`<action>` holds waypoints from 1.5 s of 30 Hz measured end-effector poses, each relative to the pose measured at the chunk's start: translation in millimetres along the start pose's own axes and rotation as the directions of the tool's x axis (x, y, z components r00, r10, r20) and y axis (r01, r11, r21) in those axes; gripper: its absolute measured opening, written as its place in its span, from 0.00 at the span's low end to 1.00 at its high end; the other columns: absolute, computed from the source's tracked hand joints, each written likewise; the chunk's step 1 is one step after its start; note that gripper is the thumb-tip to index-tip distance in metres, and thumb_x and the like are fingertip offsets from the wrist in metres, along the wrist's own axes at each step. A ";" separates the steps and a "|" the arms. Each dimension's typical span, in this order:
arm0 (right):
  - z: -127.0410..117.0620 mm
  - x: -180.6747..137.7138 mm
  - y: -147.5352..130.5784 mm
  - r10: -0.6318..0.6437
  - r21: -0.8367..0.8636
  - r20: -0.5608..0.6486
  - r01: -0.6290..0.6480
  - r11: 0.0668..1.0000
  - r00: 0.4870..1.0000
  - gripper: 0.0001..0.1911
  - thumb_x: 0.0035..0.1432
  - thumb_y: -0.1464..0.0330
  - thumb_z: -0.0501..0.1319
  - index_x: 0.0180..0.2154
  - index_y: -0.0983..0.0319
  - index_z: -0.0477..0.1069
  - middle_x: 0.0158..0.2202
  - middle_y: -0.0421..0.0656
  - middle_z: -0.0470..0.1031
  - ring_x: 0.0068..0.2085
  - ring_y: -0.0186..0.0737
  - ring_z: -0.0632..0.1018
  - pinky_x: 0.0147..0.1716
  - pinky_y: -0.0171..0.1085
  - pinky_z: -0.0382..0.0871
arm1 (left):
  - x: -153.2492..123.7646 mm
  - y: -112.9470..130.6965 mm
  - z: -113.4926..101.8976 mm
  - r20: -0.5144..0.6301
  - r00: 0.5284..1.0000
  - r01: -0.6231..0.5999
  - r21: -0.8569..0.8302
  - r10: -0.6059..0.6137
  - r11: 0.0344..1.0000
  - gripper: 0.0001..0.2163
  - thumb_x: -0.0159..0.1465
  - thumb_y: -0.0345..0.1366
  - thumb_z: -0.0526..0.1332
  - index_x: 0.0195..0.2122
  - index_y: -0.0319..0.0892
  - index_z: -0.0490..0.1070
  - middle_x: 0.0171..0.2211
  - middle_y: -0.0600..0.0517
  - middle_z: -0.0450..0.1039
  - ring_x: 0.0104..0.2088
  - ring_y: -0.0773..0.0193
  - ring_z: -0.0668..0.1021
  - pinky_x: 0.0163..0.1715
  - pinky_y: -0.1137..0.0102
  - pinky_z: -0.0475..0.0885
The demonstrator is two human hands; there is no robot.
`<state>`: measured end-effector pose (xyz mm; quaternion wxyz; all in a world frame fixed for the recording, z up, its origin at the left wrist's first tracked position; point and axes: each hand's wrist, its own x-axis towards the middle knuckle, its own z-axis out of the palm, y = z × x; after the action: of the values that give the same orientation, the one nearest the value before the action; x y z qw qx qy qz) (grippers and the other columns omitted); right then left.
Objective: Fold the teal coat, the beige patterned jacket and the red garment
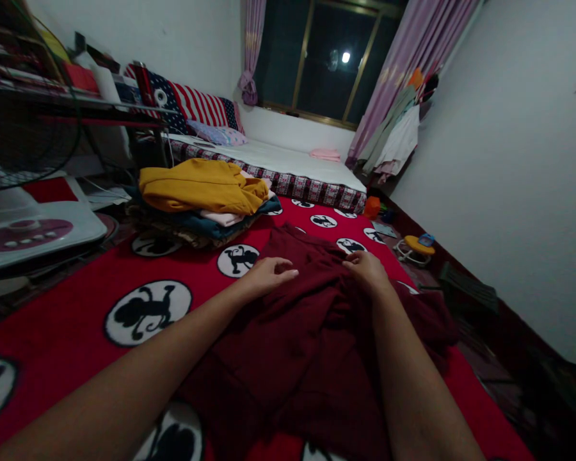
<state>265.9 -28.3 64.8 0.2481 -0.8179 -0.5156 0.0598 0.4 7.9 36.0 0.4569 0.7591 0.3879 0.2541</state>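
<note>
The left hand (pixel 267 274) rests on the dark red garment (pixel 312 333), fingers loosely curled, pinching nothing clearly; the right hand (pixel 367 269) presses its upper edge, fingers hidden, so its grip cannot be told. The garment lies rumpled on the red monkey-print blanket (pixel 67 320). It looks soft, light and limp, best taken at edges or corners. A pile of folded clothes (pixel 201 198) sits beyond.

1. Premises: home bedroom.
2. Evidence: mattress (pixel 288 168) at twelve o'clock, pillows (pixel 206 110) at eleven, curtained window (pixel 333 61), folded clothes pile (pixel 204 198), hanging garments (pixel 398 137) at one.
</note>
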 end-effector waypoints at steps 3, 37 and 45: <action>21.8 6.4 12.9 -0.050 0.191 0.113 0.028 0.981 0.992 0.12 0.53 0.64 0.62 0.34 0.64 0.78 0.25 0.46 0.77 0.27 0.39 0.77 0.28 0.35 0.68 | -2.6 -1.2 10.6 -0.075 0.993 -0.074 0.183 0.089 0.980 0.21 0.58 0.44 0.62 0.48 0.36 0.76 0.40 0.44 0.80 0.39 0.56 0.80 0.40 0.68 0.71; 68.7 62.8 -92.4 -0.396 0.067 -0.095 0.403 0.913 0.913 0.14 0.51 0.75 0.57 0.36 0.61 0.79 0.41 0.46 0.78 0.46 0.44 0.75 0.48 0.39 0.65 | -11.3 -10.3 26.2 -0.421 0.897 -0.069 0.169 0.135 0.983 0.13 0.59 0.28 0.57 0.45 0.44 0.68 0.38 0.50 0.76 0.39 0.59 0.78 0.42 0.68 0.70; 82.9 59.5 -77.3 -0.404 0.201 0.090 0.381 0.902 0.910 0.16 0.52 0.73 0.59 0.43 0.63 0.76 0.37 0.43 0.80 0.36 0.35 0.78 0.39 0.32 0.69 | -12.1 -14.3 17.6 -0.379 0.913 -0.023 0.327 0.154 0.945 0.13 0.61 0.29 0.56 0.45 0.45 0.75 0.43 0.49 0.76 0.45 0.56 0.77 0.48 0.65 0.69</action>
<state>201.2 78.9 38.2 0.2937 -0.6658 -0.6774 0.1076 1.4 -6.7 14.9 0.2287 0.7714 0.4732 0.3589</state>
